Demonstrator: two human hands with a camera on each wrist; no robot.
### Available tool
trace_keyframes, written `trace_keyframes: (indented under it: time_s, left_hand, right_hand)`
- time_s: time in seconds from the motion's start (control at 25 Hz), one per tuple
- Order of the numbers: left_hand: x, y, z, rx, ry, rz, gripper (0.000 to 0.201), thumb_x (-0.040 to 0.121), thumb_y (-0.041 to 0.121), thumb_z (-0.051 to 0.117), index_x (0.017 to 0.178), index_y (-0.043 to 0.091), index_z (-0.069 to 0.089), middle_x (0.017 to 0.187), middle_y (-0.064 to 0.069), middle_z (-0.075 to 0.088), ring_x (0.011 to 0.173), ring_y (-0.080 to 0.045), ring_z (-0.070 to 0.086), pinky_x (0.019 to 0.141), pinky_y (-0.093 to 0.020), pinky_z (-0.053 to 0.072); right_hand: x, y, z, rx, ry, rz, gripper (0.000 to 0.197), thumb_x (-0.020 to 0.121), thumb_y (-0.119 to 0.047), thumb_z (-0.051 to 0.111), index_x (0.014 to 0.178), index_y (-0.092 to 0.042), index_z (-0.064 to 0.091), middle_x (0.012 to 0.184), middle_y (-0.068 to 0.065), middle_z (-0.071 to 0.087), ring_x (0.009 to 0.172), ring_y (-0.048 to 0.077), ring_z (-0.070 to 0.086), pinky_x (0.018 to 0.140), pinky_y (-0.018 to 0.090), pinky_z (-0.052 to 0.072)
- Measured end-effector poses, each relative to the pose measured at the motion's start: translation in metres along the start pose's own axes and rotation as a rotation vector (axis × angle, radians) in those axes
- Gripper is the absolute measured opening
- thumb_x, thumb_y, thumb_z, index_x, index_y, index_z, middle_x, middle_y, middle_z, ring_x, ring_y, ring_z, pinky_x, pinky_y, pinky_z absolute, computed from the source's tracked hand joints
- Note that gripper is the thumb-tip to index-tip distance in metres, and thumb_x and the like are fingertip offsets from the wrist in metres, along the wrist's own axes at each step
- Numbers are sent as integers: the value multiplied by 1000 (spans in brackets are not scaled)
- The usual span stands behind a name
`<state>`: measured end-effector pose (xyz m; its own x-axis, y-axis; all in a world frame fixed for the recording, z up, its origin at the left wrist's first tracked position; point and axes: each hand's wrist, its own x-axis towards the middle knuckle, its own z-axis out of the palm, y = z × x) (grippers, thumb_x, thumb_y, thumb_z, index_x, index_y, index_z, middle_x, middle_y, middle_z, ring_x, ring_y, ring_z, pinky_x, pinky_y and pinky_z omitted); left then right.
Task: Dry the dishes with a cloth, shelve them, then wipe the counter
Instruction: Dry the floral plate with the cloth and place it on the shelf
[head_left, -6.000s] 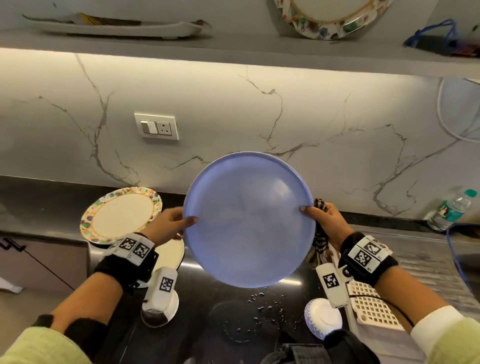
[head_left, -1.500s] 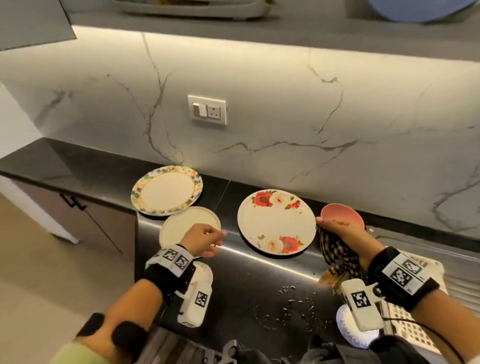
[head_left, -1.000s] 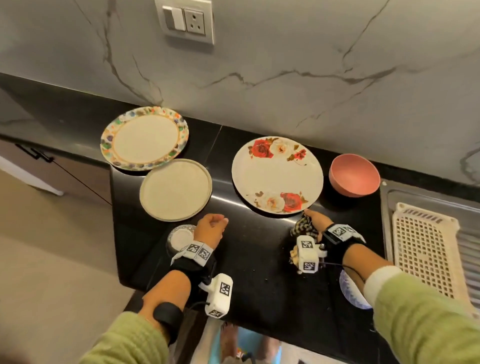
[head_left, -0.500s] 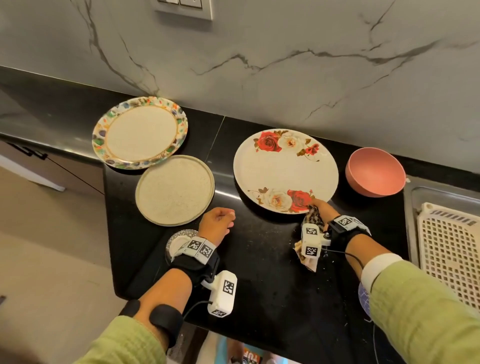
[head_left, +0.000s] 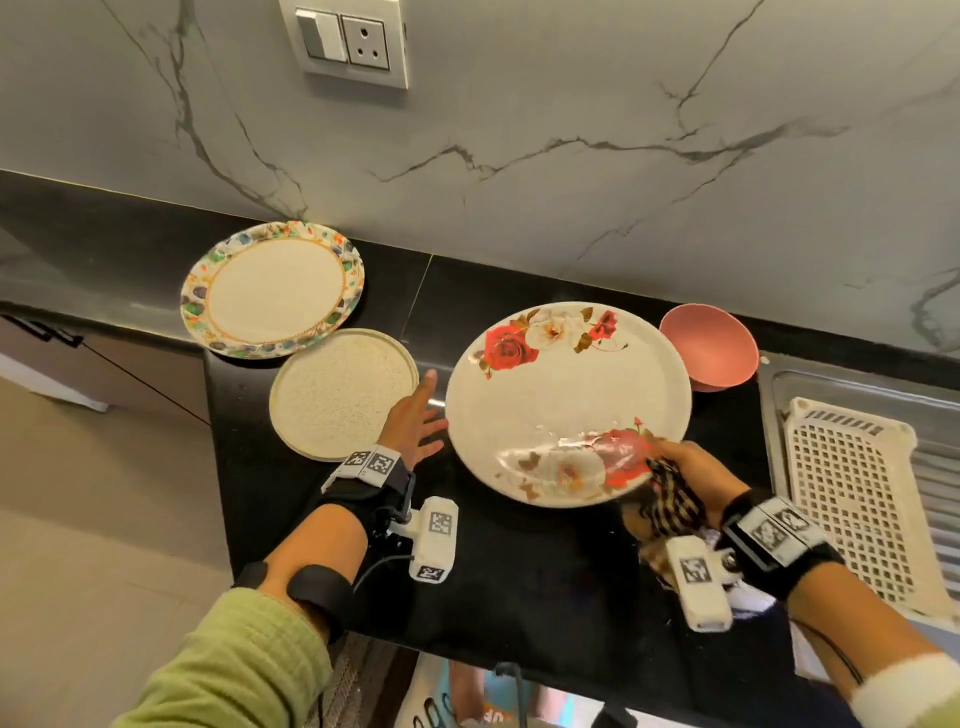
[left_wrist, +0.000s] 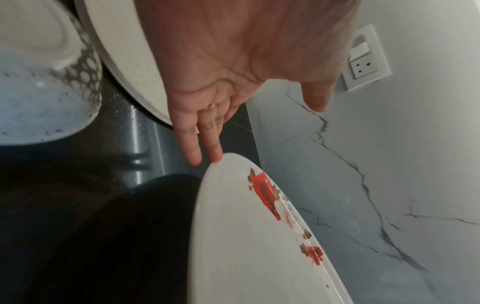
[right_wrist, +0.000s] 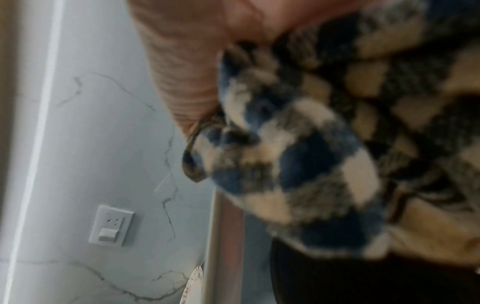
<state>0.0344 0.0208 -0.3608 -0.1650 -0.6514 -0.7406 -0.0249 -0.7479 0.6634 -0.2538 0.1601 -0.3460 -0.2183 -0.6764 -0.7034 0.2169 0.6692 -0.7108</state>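
Note:
A white plate with red roses (head_left: 566, 400) is tilted up off the black counter (head_left: 519, 571). My right hand (head_left: 691, 467) grips its near right rim together with a bunched checked cloth (head_left: 670, 499), which fills the blurred right wrist view (right_wrist: 311, 154). My left hand (head_left: 423, 415) is open with its fingers spread at the plate's left edge. In the left wrist view two fingertips (left_wrist: 215, 156) touch the rim of the rose plate (left_wrist: 246, 236). Wet glints show on the plate near the cloth.
A floral-rimmed plate (head_left: 272, 288) and a speckled beige plate (head_left: 343, 395) lie to the left, and a pink bowl (head_left: 709, 353) sits behind right. A white slatted rack (head_left: 862, 499) rests on the drainboard. A small patterned bowl (left_wrist: 39, 82) stands near my left wrist. The marble wall carries a socket (head_left: 353, 44).
My right hand has lifted the rose plate's near edge off the counter with the cloth. My left hand has opened from a loose fist and reached to the plate's left rim.

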Motion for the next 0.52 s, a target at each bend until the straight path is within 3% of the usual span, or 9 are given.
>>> trace_keyframes:
  time_s: [0.08, 0.2, 0.24, 0.32, 0.36, 0.4, 0.44, 0.52]
  left_hand:
    - [-12, 3, -3, 50, 25, 21, 63, 88, 52, 53, 139, 19, 36, 134, -6, 47, 112, -23, 51, 91, -38, 43]
    - [-39, 2, -3, 106, -11, 23, 29, 89, 43, 58, 105, 18, 57, 100, 0, 62, 95, -21, 56, 83, -37, 46]
    - [-48, 0, -1, 44, -44, 43, 21, 90, 38, 58, 96, 18, 59, 91, -1, 66, 93, -23, 59, 81, -36, 50]
    - [-64, -8, 2, -126, -62, 190, 14, 94, 24, 52, 92, 13, 61, 75, -1, 71, 79, -22, 67, 66, -30, 58]
    - [-73, -8, 4, -205, -56, 265, 16, 96, 20, 48, 94, 10, 60, 73, 0, 72, 73, -19, 68, 63, -29, 58]
    - [-77, -7, 3, -258, -48, 288, 21, 97, 23, 46, 102, 8, 59, 83, -1, 72, 77, -18, 68, 72, -33, 58]
    - [-77, -4, 1, -282, -39, 280, 31, 97, 31, 45, 114, 9, 57, 101, -4, 69, 91, -20, 66, 88, -40, 54]
    - [-82, 8, -2, -191, 22, 233, 56, 92, 53, 43, 134, 16, 45, 132, -5, 52, 122, -25, 50, 108, -48, 36]
  right_hand:
    - [-34, -1, -8, -38, -60, -57, 27, 85, -17, 58, 97, 6, 66, 84, 20, 72, 71, 25, 70, 63, 31, 56]
    - [-66, -3, -14, -100, -121, -120, 58, 56, -33, 80, 96, 7, 67, 91, 24, 70, 77, 27, 71, 64, 27, 57]
    - [-74, -5, -12, -124, -119, -146, 62, 50, -35, 80, 95, 6, 67, 91, 24, 70, 77, 26, 70, 65, 28, 57]
    - [-78, -7, -6, -207, -58, -195, 61, 54, -36, 73, 95, 9, 66, 92, 29, 68, 77, 29, 67, 77, 41, 57]
    - [-78, -8, -3, -248, -13, -220, 60, 60, -36, 72, 96, 13, 65, 93, 33, 65, 79, 33, 62, 87, 51, 50]
    - [-80, -9, 2, -284, 25, -237, 55, 68, -34, 71, 96, 13, 65, 94, 32, 64, 82, 34, 60, 94, 56, 44]
    - [-78, -10, 5, -326, 58, -261, 44, 78, -30, 68, 95, 10, 67, 97, 28, 66, 86, 34, 60, 98, 57, 42]
    - [-85, -14, 9, -394, 104, -262, 32, 90, -33, 59, 97, -4, 70, 103, 16, 69, 96, 28, 63, 99, 47, 44]
